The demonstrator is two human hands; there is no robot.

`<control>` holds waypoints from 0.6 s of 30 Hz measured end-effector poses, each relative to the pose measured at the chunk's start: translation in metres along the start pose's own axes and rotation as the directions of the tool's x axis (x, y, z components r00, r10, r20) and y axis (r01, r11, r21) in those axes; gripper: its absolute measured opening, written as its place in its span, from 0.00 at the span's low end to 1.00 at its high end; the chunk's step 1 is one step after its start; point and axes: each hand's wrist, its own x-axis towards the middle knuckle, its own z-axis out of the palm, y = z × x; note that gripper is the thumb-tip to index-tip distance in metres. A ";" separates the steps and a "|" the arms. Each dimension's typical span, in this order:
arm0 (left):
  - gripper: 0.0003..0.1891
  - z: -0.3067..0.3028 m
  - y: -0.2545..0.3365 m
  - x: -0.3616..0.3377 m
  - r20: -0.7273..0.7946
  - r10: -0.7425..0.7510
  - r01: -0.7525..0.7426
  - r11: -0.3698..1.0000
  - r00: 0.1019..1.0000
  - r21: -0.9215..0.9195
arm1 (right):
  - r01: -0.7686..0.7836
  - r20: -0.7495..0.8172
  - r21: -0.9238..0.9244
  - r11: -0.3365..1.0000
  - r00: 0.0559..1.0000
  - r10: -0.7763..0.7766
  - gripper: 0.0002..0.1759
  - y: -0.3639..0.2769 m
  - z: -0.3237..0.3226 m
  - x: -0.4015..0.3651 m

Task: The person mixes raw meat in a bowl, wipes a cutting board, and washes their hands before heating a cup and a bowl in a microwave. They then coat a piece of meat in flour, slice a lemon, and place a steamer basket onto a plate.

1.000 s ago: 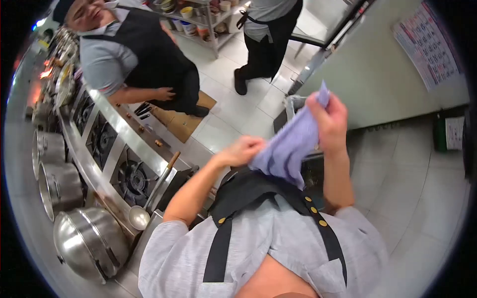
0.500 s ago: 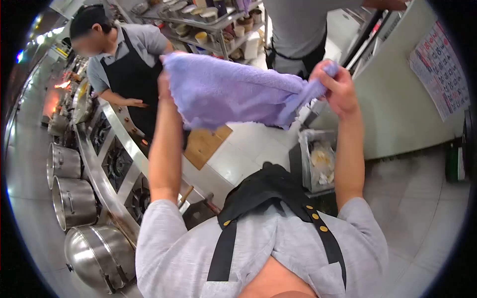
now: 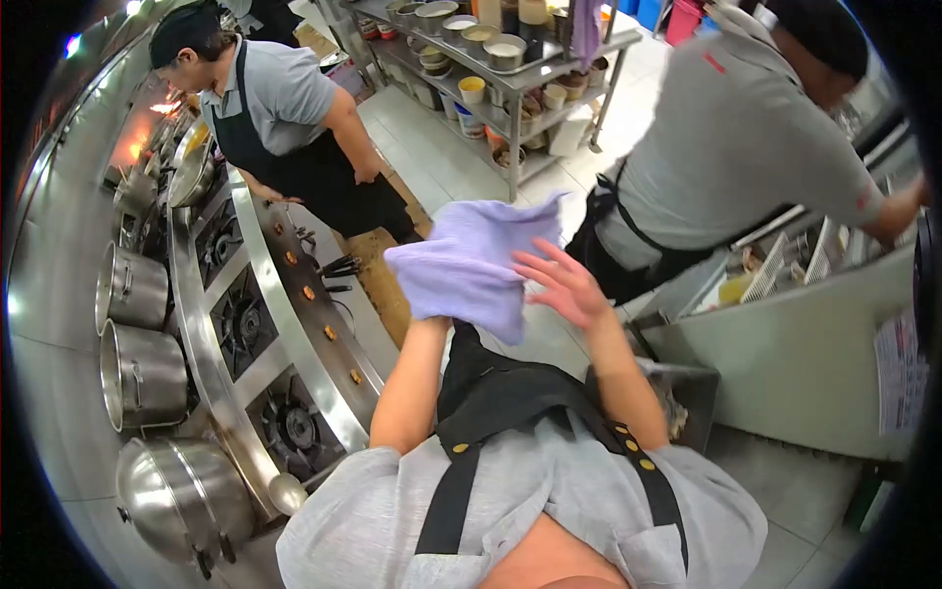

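A purple cloth (image 3: pixel 469 267) is bunched over my left hand, which is raised in front of my chest; only the wrist (image 3: pixel 428 332) shows below the cloth. My right hand (image 3: pixel 557 286) is beside it, fingers spread, with the fingertips against the cloth's right edge and nothing gripped. Below the hands are my grey shirt and black apron straps (image 3: pixel 453 491).
A steel stove range (image 3: pixel 263 324) with burners runs along the left, with large pots (image 3: pixel 142 373) and a ladle (image 3: pixel 290 491) by it. One person stands at the range (image 3: pixel 285 108), another at the right counter (image 3: pixel 736 147). A shelf rack of bowls (image 3: pixel 491 59) stands behind. A bin (image 3: pixel 687 393) is by my right elbow.
The cloth was stretched wide between both raised hands. Now it is bunched over my left hand, and my right hand has let go and opened. My view has swung toward the rack.
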 end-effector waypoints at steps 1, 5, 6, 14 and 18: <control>0.32 -0.008 -0.021 0.013 -0.014 0.008 -0.005 0.984 1.000 0.178 | -0.073 -0.194 -0.159 0.985 0.980 0.042 0.33 0.006 -0.028 0.003; 0.37 0.037 -0.040 0.120 0.650 -0.246 -0.095 0.892 0.719 0.442 | 0.106 -0.373 0.235 0.966 0.928 -0.011 0.28 0.014 -0.016 0.108; 0.37 0.042 -0.023 0.105 0.568 -0.155 -0.123 0.899 0.809 0.421 | 0.177 -0.323 0.372 0.911 0.945 -0.052 0.28 0.016 -0.004 0.138; 0.27 -0.027 -0.100 0.226 0.507 0.242 -0.293 0.956 0.827 0.021 | 0.341 -0.302 0.367 0.866 0.924 -0.236 0.31 -0.004 0.020 0.231; 0.24 -0.028 -0.126 0.285 0.058 0.154 -0.152 0.988 0.986 -0.038 | 0.215 -0.291 0.684 0.697 0.957 -0.009 0.32 -0.013 -0.019 0.246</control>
